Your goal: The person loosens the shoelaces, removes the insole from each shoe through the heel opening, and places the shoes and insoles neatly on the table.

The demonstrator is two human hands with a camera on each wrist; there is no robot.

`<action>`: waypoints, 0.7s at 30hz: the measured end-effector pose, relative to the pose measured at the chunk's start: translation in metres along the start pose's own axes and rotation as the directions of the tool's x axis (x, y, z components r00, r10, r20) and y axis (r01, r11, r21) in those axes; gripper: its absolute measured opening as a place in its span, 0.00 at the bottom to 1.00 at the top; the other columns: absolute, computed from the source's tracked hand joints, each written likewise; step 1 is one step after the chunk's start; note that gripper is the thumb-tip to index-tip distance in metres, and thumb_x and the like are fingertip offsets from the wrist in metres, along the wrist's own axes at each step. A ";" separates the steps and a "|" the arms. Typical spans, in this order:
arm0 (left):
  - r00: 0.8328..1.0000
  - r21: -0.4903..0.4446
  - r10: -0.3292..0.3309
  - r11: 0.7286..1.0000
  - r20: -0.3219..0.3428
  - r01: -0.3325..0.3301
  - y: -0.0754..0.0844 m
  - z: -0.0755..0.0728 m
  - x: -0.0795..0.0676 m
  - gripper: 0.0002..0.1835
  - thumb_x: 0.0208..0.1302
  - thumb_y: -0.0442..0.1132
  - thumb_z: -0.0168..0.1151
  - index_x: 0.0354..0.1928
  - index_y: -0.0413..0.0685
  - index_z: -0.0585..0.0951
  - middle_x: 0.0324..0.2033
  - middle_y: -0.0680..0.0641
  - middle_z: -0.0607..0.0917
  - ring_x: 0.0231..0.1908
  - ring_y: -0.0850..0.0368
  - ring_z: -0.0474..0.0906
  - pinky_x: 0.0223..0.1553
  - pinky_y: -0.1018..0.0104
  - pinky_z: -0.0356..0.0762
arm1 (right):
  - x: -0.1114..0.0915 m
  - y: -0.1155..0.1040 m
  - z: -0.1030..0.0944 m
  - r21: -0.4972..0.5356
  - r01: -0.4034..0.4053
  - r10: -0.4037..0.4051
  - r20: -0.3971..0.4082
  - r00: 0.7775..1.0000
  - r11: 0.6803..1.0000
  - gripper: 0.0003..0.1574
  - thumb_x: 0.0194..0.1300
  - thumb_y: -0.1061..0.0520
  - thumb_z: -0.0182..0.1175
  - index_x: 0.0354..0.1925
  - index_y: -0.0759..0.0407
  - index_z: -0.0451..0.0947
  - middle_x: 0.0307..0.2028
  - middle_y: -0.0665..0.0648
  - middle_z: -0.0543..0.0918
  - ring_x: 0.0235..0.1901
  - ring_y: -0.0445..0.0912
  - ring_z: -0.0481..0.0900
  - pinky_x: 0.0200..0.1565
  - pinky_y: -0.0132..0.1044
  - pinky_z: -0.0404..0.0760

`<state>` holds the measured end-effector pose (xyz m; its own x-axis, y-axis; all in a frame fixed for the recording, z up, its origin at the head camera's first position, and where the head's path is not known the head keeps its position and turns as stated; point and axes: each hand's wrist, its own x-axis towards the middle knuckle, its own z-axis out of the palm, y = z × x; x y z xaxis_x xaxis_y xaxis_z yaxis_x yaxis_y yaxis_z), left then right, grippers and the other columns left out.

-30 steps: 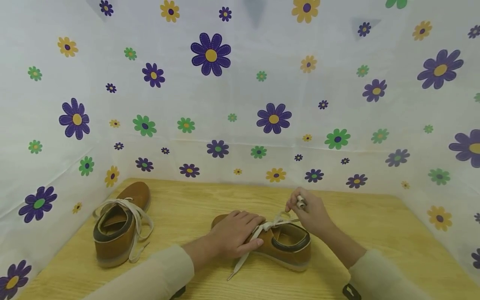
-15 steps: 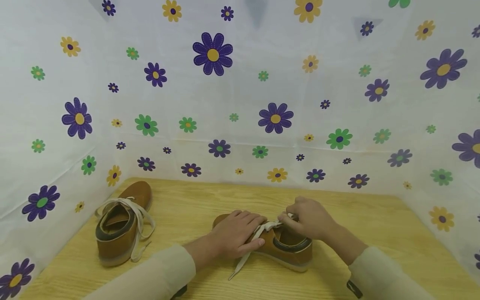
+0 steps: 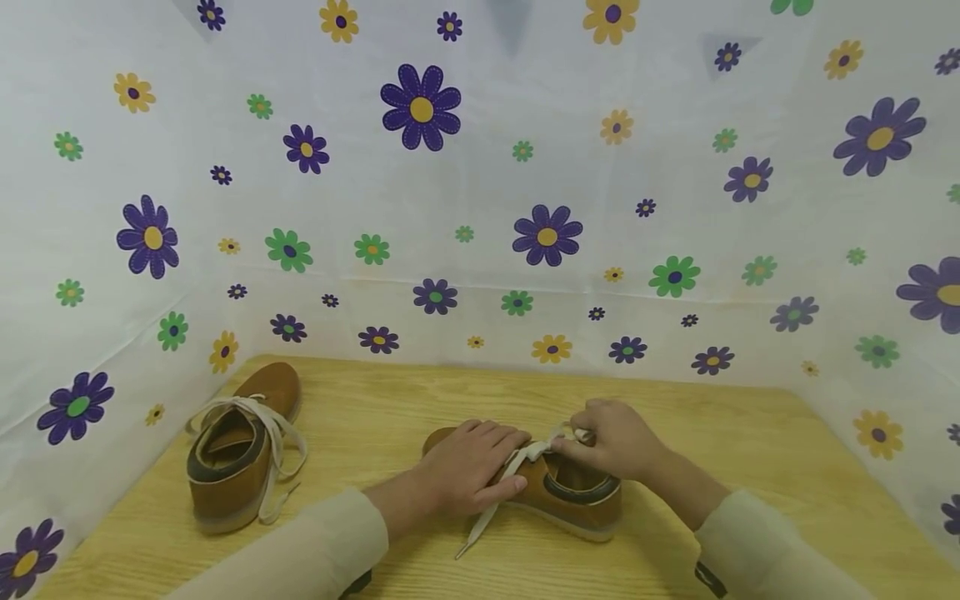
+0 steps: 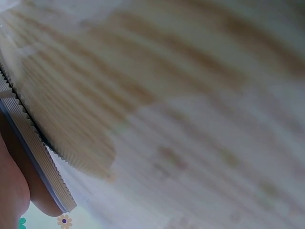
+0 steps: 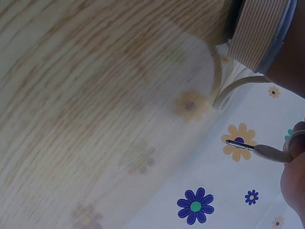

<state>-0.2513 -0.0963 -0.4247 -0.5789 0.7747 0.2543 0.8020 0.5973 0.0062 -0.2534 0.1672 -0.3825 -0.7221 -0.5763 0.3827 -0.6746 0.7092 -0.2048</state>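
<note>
In the head view a brown shoe (image 3: 592, 515) with a dark collar lies with its toe to the left. My left hand (image 3: 474, 467) rests over its front part, fingers laid across the top and thumb along the near side. My right hand (image 3: 618, 440) is at the collar's far side, fingers curled, pinching the pale shoelace (image 3: 542, 448) beside the knot. A free lace end hangs down the shoe's near side to the table. In the right wrist view a metal-tipped lace end (image 5: 267, 151) sticks out from the fingers. My palm hides part of the toe.
Another brown shoe (image 3: 225, 492) with loose pale laces stands at the left of the wooden table (image 3: 360, 400), toe pointing away. A white flower-print cloth (image 3: 480, 192) surrounds the table at the back and sides.
My right hand has come down from above the collar to the knot, bringing the lace with it, then shifted slightly. My left hand and both shoes have stayed in place.
</note>
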 end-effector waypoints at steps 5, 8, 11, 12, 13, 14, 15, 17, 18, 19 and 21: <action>1.000 0.002 -0.006 1.000 0.008 0.006 -0.001 0.001 0.000 0.35 0.76 0.64 0.33 0.73 0.51 0.66 0.68 0.52 0.74 0.67 0.55 0.69 0.67 0.52 0.66 | -0.001 -0.002 -0.001 -0.029 0.010 -0.010 -0.009 1.000 1.000 0.30 0.63 0.42 0.65 0.12 0.45 0.62 0.14 0.39 0.57 0.19 0.33 0.54 0.24 0.26 0.56; 1.000 0.000 -0.007 1.000 0.009 0.007 -0.001 0.002 0.000 0.35 0.76 0.64 0.33 0.73 0.51 0.66 0.68 0.52 0.73 0.67 0.55 0.69 0.68 0.52 0.66 | -0.001 -0.003 -0.001 -0.055 0.011 -0.012 -0.011 1.000 0.998 0.30 0.63 0.42 0.64 0.11 0.45 0.63 0.14 0.39 0.58 0.18 0.33 0.54 0.24 0.26 0.57; 1.000 -0.002 -0.009 1.000 0.013 0.009 -0.001 0.002 0.000 0.35 0.76 0.65 0.32 0.73 0.51 0.65 0.68 0.52 0.73 0.68 0.55 0.69 0.68 0.52 0.65 | -0.001 -0.003 -0.001 -0.080 0.000 -0.001 -0.014 1.000 0.997 0.32 0.64 0.40 0.64 0.11 0.45 0.62 0.14 0.38 0.56 0.18 0.33 0.53 0.23 0.27 0.56; 1.000 -0.004 -0.009 1.000 0.012 0.009 -0.001 0.002 0.000 0.36 0.76 0.65 0.32 0.73 0.51 0.65 0.68 0.52 0.73 0.68 0.55 0.69 0.68 0.52 0.65 | -0.001 -0.003 -0.001 -0.092 -0.006 0.005 -0.017 1.000 0.996 0.32 0.64 0.40 0.64 0.11 0.45 0.61 0.13 0.38 0.55 0.18 0.33 0.53 0.23 0.27 0.55; 1.000 -0.004 -0.008 1.000 0.011 0.008 -0.001 0.001 -0.001 0.36 0.76 0.65 0.32 0.73 0.51 0.65 0.68 0.52 0.73 0.68 0.54 0.69 0.68 0.52 0.66 | -0.001 -0.003 -0.001 -0.097 -0.011 0.009 -0.021 1.000 0.995 0.33 0.64 0.39 0.64 0.11 0.45 0.60 0.13 0.38 0.55 0.17 0.33 0.52 0.23 0.27 0.55; 1.000 -0.004 -0.006 1.000 0.008 0.006 -0.001 0.001 -0.001 0.36 0.76 0.65 0.32 0.73 0.51 0.65 0.68 0.52 0.73 0.68 0.54 0.69 0.67 0.52 0.66 | -0.001 -0.003 -0.001 -0.101 -0.014 0.012 -0.026 1.000 0.995 0.33 0.63 0.39 0.64 0.11 0.45 0.60 0.13 0.38 0.54 0.17 0.34 0.52 0.23 0.27 0.54; 1.000 -0.001 -0.003 1.000 0.005 0.003 -0.001 0.001 -0.001 0.36 0.77 0.64 0.32 0.73 0.50 0.66 0.68 0.52 0.73 0.67 0.54 0.69 0.67 0.52 0.66 | -0.001 -0.004 -0.001 -0.105 -0.018 0.015 -0.030 0.999 0.994 0.34 0.63 0.39 0.64 0.10 0.45 0.59 0.13 0.39 0.54 0.17 0.34 0.52 0.23 0.27 0.54; 1.000 0.002 0.000 1.000 -0.002 0.000 -0.001 0.000 -0.001 0.36 0.77 0.64 0.32 0.73 0.50 0.66 0.68 0.51 0.74 0.67 0.54 0.69 0.67 0.52 0.66 | -0.002 -0.004 -0.002 -0.119 -0.029 0.024 -0.038 0.999 0.992 0.34 0.62 0.38 0.65 0.10 0.44 0.59 0.13 0.39 0.54 0.17 0.34 0.52 0.23 0.27 0.54; 1.000 0.003 0.002 1.000 -0.004 -0.002 0.000 0.000 -0.001 0.35 0.77 0.64 0.32 0.73 0.50 0.66 0.67 0.51 0.74 0.67 0.54 0.70 0.67 0.52 0.67 | -0.002 -0.004 -0.002 -0.130 -0.034 0.029 -0.040 0.999 0.991 0.34 0.62 0.37 0.64 0.10 0.44 0.59 0.13 0.39 0.54 0.17 0.34 0.52 0.23 0.27 0.54; 1.000 0.004 0.002 1.000 -0.004 -0.002 0.000 -0.001 -0.001 0.36 0.77 0.64 0.32 0.73 0.50 0.66 0.67 0.51 0.74 0.67 0.54 0.70 0.67 0.52 0.67 | -0.002 -0.004 -0.001 -0.138 -0.038 0.032 -0.041 0.999 0.990 0.34 0.62 0.37 0.64 0.10 0.44 0.60 0.13 0.39 0.54 0.17 0.35 0.52 0.23 0.27 0.54; 1.000 0.004 -0.001 1.000 0.000 0.001 0.000 -0.001 -0.001 0.36 0.77 0.64 0.32 0.73 0.50 0.66 0.67 0.51 0.74 0.67 0.54 0.70 0.67 0.52 0.66 | -0.003 -0.005 -0.001 -0.157 -0.044 0.038 -0.042 0.998 0.987 0.34 0.62 0.35 0.64 0.10 0.44 0.60 0.13 0.40 0.54 0.18 0.35 0.52 0.23 0.27 0.54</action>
<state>-0.2503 -0.0974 -0.4246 -0.5799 0.7739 0.2547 0.8006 0.5992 0.0023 -0.2481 0.1660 -0.3815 -0.7403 -0.5314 0.4118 -0.6095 0.7889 -0.0776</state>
